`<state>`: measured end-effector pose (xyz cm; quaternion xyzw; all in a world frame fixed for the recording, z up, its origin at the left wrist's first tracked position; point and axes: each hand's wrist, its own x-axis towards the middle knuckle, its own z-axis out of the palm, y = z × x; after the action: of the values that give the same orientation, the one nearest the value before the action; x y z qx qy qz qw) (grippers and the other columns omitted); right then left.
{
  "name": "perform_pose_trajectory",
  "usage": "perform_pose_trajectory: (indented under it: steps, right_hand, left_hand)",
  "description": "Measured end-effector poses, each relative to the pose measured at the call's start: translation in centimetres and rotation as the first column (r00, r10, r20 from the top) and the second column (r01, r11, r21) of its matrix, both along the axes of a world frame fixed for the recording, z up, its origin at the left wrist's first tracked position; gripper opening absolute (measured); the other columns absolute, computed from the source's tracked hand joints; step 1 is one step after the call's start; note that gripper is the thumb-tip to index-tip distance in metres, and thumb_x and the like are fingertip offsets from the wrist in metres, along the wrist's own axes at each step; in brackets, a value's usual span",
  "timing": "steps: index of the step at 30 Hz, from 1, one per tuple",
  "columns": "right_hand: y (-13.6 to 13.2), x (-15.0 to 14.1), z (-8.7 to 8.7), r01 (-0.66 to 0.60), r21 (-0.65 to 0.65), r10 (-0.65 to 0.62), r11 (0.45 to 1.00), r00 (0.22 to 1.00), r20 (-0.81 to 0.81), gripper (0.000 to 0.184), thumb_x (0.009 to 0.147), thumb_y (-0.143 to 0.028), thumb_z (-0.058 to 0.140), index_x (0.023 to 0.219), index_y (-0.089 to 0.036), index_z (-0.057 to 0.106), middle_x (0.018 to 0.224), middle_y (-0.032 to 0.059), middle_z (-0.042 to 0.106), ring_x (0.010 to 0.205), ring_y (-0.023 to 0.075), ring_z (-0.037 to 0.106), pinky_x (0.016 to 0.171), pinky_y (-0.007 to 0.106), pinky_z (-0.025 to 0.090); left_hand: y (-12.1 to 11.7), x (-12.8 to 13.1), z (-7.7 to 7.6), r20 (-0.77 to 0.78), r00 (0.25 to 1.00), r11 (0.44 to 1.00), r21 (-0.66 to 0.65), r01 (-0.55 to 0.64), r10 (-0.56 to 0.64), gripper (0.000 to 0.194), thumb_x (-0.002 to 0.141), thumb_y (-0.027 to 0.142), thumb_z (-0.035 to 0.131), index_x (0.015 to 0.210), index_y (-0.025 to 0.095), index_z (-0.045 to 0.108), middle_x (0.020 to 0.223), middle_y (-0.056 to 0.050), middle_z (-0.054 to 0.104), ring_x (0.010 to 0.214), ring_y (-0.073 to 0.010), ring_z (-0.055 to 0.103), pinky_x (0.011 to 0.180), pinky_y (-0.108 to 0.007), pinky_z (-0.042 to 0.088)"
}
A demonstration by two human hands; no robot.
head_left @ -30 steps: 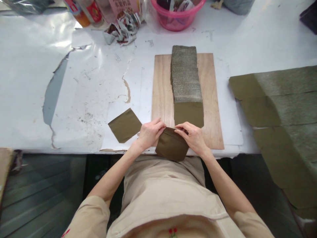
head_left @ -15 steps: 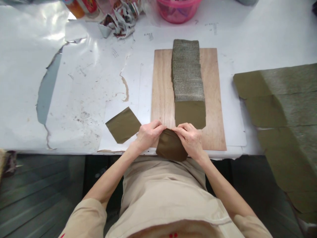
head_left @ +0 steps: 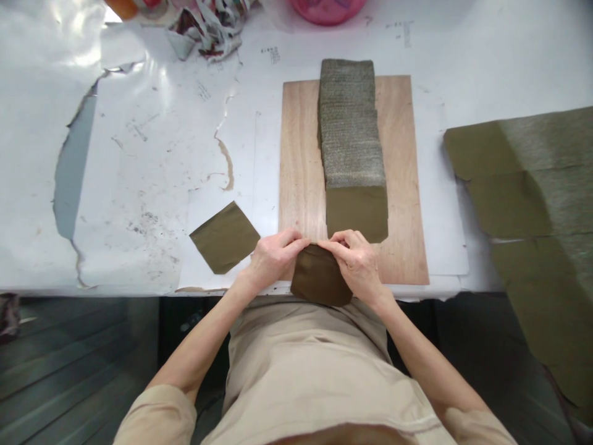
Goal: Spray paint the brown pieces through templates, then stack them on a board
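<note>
Between my hands, a dark olive fabric piece (head_left: 320, 277) hangs over the table's front edge. My left hand (head_left: 277, 254) pinches its top edge at the left, and my right hand (head_left: 356, 258) pinches the same edge closer to the right side. The fingertips of both hands almost meet along that edge. Just beyond them, a row of overlapping olive fabric pieces (head_left: 351, 133) runs up a wooden board (head_left: 303, 142), the nearest piece showing its smooth face. Left of my left hand lies a single olive fabric piece (head_left: 225, 238), turned at an angle on the paper.
Larger olive fabric panels (head_left: 523, 266) drape over the table edge at the right. A pink basket (head_left: 328, 11) and crumpled scraps (head_left: 210, 31) sit at the back. White paper covering (head_left: 152, 161) is torn at the left, near bottles (head_left: 123, 7).
Both hands keep their pinch on the fabric piece, with the fingers shifting slightly along its top edge. The whole view has tilted a little, moving the table's far items upward.
</note>
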<state>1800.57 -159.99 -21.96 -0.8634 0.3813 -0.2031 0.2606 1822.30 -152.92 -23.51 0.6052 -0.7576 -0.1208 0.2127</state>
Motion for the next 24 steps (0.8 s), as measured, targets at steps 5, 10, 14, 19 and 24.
perform_pose_trajectory:
  steps: [5,10,14,19,24]
  right_hand:
    - [0.0,0.0,-0.3,-0.010,-0.014,0.009,1.000,1.000,-0.027,0.032,0.098,-0.016,0.046,0.107,-0.031,0.074,0.093,0.0057,0.064,0.086,0.0181,0.055,0.074,0.031,0.047]
    - [0.0,0.0,-0.4,-0.007,0.009,0.007,1.000,1.000,-0.025,0.033,0.098,-0.016,0.046,0.109,-0.031,0.073,0.094,0.0055,0.063,0.086,0.0179,0.054,0.075,0.031,0.046]
    - [0.0,0.0,-0.2,-0.002,0.018,0.002,1.000,1.000,-0.012,0.030,0.098,-0.016,0.048,0.107,-0.030,0.073,0.092,0.0057,0.063,0.085,0.0178,0.054,0.074,0.030,0.046]
    - [0.0,0.0,-0.2,-0.005,-0.013,0.005,1.000,1.000,-0.008,0.030,0.098,-0.015,0.048,0.108,-0.029,0.073,0.092,0.0050,0.063,0.085,0.0169,0.054,0.074,0.029,0.046]
    - [0.0,-0.1,-0.5,-0.036,-0.071,0.037,0.997,0.999,0.014,0.030,0.096,-0.012,0.050,0.109,-0.027,0.073,0.092,0.0047,0.063,0.083,0.0162,0.052,0.072,0.028,0.045]
  left_hand:
    - [-0.1,0.1,0.2,-0.033,0.999,1.000,0.007,0.000,0.000,0.028,0.096,0.021,0.047,0.110,0.025,0.071,0.093,-0.005,0.069,0.076,-0.0130,0.063,0.064,-0.022,0.045]
    - [-0.7,0.3,1.0,-0.147,0.989,1.000,0.015,0.004,-0.001,0.022,0.096,0.023,0.050,0.103,0.022,0.071,0.091,-0.005,0.068,0.079,-0.0126,0.064,0.069,-0.021,0.048]
    - [-0.6,0.2,1.4,-0.202,0.979,1.000,0.007,-0.025,0.025,0.020,0.096,0.024,0.052,0.106,0.021,0.069,0.095,-0.006,0.068,0.084,-0.0134,0.065,0.074,-0.023,0.050]
    - [0.0,-0.7,1.7,0.001,1.000,0.995,-0.099,0.003,-0.003,0.022,0.096,0.016,0.049,0.109,0.019,0.066,0.096,-0.007,0.069,0.085,-0.0146,0.064,0.070,-0.023,0.051]
    - [-0.1,-1.2,2.2,0.176,0.981,0.972,-0.206,0.113,-0.077,0.018,0.094,0.011,0.050,0.106,0.013,0.064,0.091,-0.007,0.070,0.079,-0.0159,0.063,0.067,-0.026,0.051]
